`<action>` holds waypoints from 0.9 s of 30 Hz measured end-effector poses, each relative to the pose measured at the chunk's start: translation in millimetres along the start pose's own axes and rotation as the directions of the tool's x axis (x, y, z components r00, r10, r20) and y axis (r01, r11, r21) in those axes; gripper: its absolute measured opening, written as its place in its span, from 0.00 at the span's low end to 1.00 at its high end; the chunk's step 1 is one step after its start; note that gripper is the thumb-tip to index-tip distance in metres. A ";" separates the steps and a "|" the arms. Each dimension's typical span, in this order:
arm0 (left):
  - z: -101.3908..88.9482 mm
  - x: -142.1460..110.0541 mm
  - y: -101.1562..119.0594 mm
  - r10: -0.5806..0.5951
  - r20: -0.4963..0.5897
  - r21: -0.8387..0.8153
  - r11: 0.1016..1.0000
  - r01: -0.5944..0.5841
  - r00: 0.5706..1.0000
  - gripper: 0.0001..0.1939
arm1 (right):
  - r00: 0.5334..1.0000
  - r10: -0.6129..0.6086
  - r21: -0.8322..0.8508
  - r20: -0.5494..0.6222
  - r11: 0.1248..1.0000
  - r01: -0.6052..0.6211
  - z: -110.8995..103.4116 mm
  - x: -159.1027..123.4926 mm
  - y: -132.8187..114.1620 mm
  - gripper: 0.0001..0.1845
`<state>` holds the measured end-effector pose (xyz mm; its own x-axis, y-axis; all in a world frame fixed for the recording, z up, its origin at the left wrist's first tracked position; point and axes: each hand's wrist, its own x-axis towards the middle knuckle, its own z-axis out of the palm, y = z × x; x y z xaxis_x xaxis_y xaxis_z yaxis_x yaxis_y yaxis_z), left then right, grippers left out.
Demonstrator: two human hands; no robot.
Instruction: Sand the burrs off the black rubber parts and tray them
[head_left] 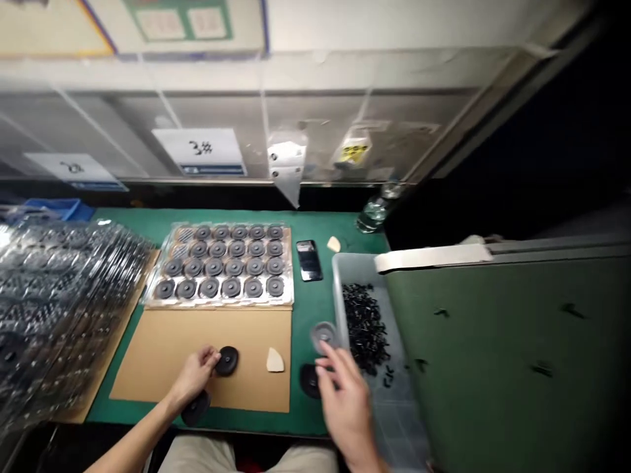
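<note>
One black disc (229, 360) sits over the cardboard sheet (246, 390), edge pinched between thumb and fingertips of the left hand (196, 373). Second black disc (196, 410) is just below the left wrist, at the cardboard's near edge; can't tell if it touches the hand. Grey disc (323, 334) is at the fingertips of the right hand (349, 402), fingers slightly bent; blurred, so can't tell if they grip it or just touch. Third black disc (308, 381) is just left of that hand, partly hidden by it. Pale wedge (275, 360) lies on the cardboard between the hands. Behind the cardboard: clear tray (221, 303), rows of grey discs (231, 287) in its pockets. Phone (309, 260) right of the tray, second pale wedge (334, 244) beyond it, clear bottle (373, 215) at the back, all on the green table (315, 299). Right side: plastic bin (394, 393) with small black parts (365, 325). Far left: stack of clear trays (54, 315). Paper sign (201, 151) behind reads "3#".
</note>
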<state>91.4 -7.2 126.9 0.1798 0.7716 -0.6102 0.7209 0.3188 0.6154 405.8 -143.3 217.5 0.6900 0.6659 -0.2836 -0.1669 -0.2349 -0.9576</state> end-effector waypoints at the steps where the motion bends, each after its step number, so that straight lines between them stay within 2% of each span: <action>1: -2.8 3.1 -13.4 0.016 0.037 -0.025 1.000 -0.015 0.999 0.27 | 0.997 -0.017 -0.034 0.070 0.999 0.019 45.2 -9.1 28.0 0.21; 3: -11.2 3.8 -37.6 0.053 0.085 -0.060 0.997 -0.048 0.995 0.24 | 0.980 -0.039 -0.084 0.196 0.995 0.056 114.1 -17.9 76.7 0.19; 5: -21.0 1.3 -58.6 0.098 0.100 -0.079 0.993 -0.090 0.990 0.20 | 0.953 -0.053 -0.107 0.298 0.990 0.088 157.6 -17.0 115.0 0.22; 7: -28.6 -0.8 -76.2 0.132 0.099 -0.095 0.988 -0.123 0.986 0.16 | 0.925 -0.066 -0.115 0.373 0.987 0.117 183.0 -11.2 143.1 0.25; 10: -33.0 -1.1 -97.1 0.166 0.075 -0.150 0.977 -0.153 0.983 0.12 | 0.895 -0.086 -0.123 0.438 0.980 0.154 199.2 -1.0 166.3 0.27; 12: -32.3 -1.7 -108.2 0.184 0.013 -0.208 0.962 -0.177 0.983 0.15 | 0.880 -0.103 -0.127 0.463 0.975 0.181 198.2 3.5 170.0 0.28; 14: -30.0 -5.9 -117.7 0.189 -0.083 -0.278 0.939 -0.205 0.978 0.20 | 0.870 -0.138 -0.125 0.473 0.967 0.221 188.0 2.4 166.7 0.29; 17: -22.5 -24.1 -129.0 0.170 -0.236 -0.390 0.885 -0.254 0.957 0.25 | 0.860 -0.224 -0.137 0.459 0.938 0.318 159.8 -23.4 156.9 0.28; 19: -12.1 -45.8 -134.6 0.151 -0.326 -0.453 0.842 -0.294 0.933 0.27 | 0.831 -0.277 -0.147 0.483 0.909 0.389 138.4 -65.5 154.2 0.24; 20: -4.6 -59.2 -137.0 0.141 -0.365 -0.477 0.820 -0.315 0.920 0.27 | 0.801 -0.295 -0.145 0.521 0.894 0.424 128.1 -94.0 155.5 0.21; 21: 4.5 -73.8 -139.4 0.133 -0.397 -0.497 0.801 -0.334 0.908 0.27 | 0.754 -0.306 -0.136 0.581 0.877 0.460 118.5 -125.8 159.0 0.18; 24: 38.6 -121.0 -147.6 0.137 -0.438 -0.542 0.748 -0.383 0.889 0.26 | 0.557 -0.329 -0.106 0.762 0.786 0.609 92.5 -222.0 179.4 0.09; 25: 51.0 -136.7 -151.0 0.153 -0.433 -0.555 0.731 -0.397 0.888 0.25 | 0.530 -0.342 -0.107 0.776 0.757 0.645 84.6 -247.8 187.9 0.09; 26: 62.9 -152.0 -154.8 0.176 -0.420 -0.568 0.715 -0.409 0.890 0.24 | 0.536 -0.347 -0.106 0.770 0.759 0.643 76.8 -268.3 196.2 0.12; 27: 74.0 -166.7 -158.9 0.204 -0.399 -0.580 0.699 -0.418 0.894 0.23 | 0.570 -0.339 -0.098 0.749 0.793 0.601 69.1 -283.2 203.8 0.15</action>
<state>-3.6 -227.2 93.9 0.0407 0.9744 -0.2212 0.0407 0.2196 0.9748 127.8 -330.8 99.1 -0.0777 0.9892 0.1247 0.3517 0.1442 -0.9250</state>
